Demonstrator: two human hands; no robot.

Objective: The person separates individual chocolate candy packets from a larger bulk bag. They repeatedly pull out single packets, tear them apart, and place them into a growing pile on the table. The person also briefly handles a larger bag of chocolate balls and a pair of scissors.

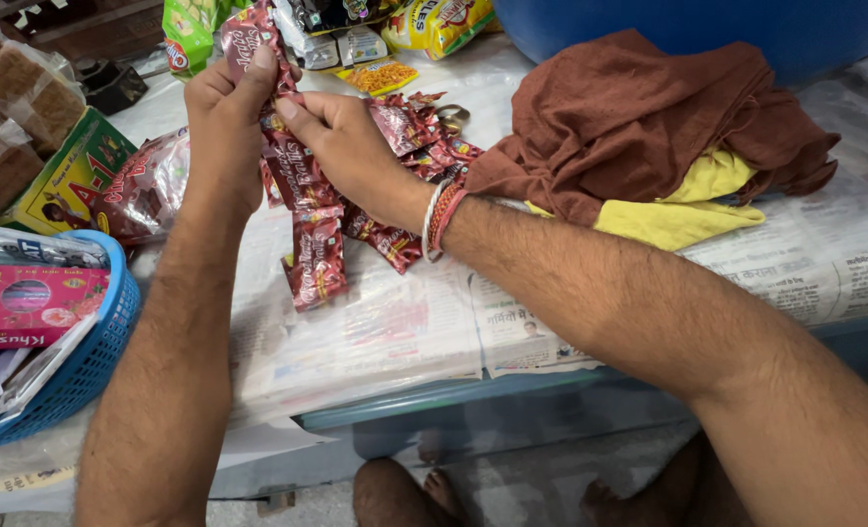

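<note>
A: What do the two hands hold?

B: The left hand is lifted above the counter. Its thumb and fingers are pressed together on the top part of a strip of dark red sachets. The right hand comes from the right side and pinches the same strip just below, thumb against fingers.

A: Where is the strip?

B: It hangs down from the hands, and its lower end touches the newspaper that covers the counter. More red sachets lie in a loose pile behind the right hand, on the counter.

A: What is on the right wrist?

B: Some bangles, red and silver.

A: And around the hands?

B: To the right lies a brown cloth on top of a yellow cloth. To the left, at the counter's edge, stands a blue basket with a pink packet inside. Near the left arm lies a clear bag with red print, beside a green and yellow box. At the far side lie several snack packets.
</note>
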